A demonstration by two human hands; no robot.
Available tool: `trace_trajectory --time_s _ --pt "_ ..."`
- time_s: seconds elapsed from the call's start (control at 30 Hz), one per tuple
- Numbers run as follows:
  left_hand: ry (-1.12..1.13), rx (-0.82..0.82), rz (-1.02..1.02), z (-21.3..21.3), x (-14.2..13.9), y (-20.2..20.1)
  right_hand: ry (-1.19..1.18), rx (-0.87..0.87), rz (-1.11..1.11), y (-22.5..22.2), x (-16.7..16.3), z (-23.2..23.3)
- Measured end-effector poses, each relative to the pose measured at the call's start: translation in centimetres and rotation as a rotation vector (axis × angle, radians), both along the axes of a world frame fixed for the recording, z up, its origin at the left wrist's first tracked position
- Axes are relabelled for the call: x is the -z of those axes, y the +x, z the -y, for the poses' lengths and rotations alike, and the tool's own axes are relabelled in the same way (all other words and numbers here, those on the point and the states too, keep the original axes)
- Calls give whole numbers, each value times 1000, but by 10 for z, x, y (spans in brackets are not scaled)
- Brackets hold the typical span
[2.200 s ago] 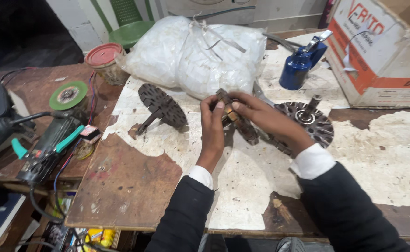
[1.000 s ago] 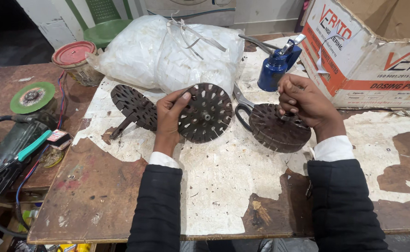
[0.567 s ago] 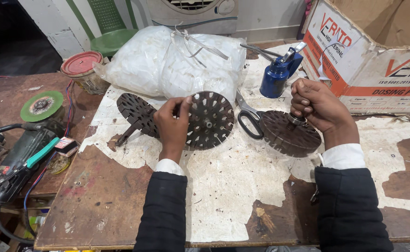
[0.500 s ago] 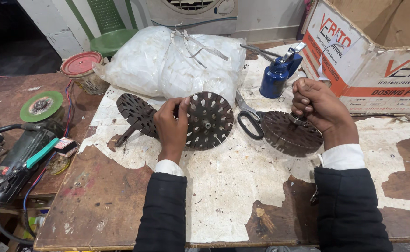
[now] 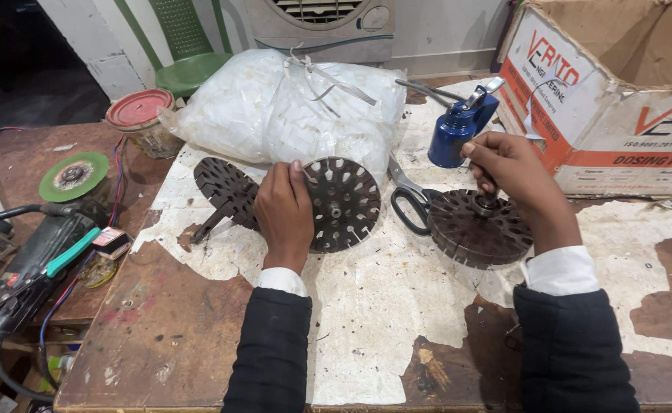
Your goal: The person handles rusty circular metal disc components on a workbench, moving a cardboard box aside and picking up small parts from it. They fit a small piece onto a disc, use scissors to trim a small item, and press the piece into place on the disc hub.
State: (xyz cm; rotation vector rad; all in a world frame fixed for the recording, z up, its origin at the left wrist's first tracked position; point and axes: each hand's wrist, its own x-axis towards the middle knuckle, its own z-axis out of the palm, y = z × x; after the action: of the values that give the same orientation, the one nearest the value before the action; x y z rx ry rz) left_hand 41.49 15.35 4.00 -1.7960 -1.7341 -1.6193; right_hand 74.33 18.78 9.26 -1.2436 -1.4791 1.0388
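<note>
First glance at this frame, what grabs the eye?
Two dark slotted metal discs mid-table: the left hand holds one disc on edge, the right hand grips the hub of the other lying flat. Behind them sits a bulging white plastic bag.

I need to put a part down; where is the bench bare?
Bare: the near tabletop between both sleeves, and the right end below the cardboard box. Crowded: the back, around the plastic bag, oil can, scissors and discs.
</note>
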Motion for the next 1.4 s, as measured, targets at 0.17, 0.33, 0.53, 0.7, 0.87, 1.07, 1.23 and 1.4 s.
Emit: trace_trajectory --time_s 0.17,0.33,0.53,0.7,0.87,1.07,1.23,1.4 --pt "100 31 -31 5 1 2 101 122 82 -4 -5 5" --pt "311 56 -200 10 -9 12 361 358 419 -20 -7 10" --pt "341 463 -353 12 -5 52 208 103 -63 -17 -4 5" --pt "67 825 -127 12 13 133 93 -6 -250 -19 0 4" --pt "-415 893 45 -10 8 181 94 -39 -393 -14 -8 4" --pt "-432 845 101 -14 9 184 267 -64 -165 15 0 4" --pt "-375 783 77 -12 11 183 82 266 256 68 13 7" --pt "-410 714 100 -8 5 190 -594 321 476 99 28 9"
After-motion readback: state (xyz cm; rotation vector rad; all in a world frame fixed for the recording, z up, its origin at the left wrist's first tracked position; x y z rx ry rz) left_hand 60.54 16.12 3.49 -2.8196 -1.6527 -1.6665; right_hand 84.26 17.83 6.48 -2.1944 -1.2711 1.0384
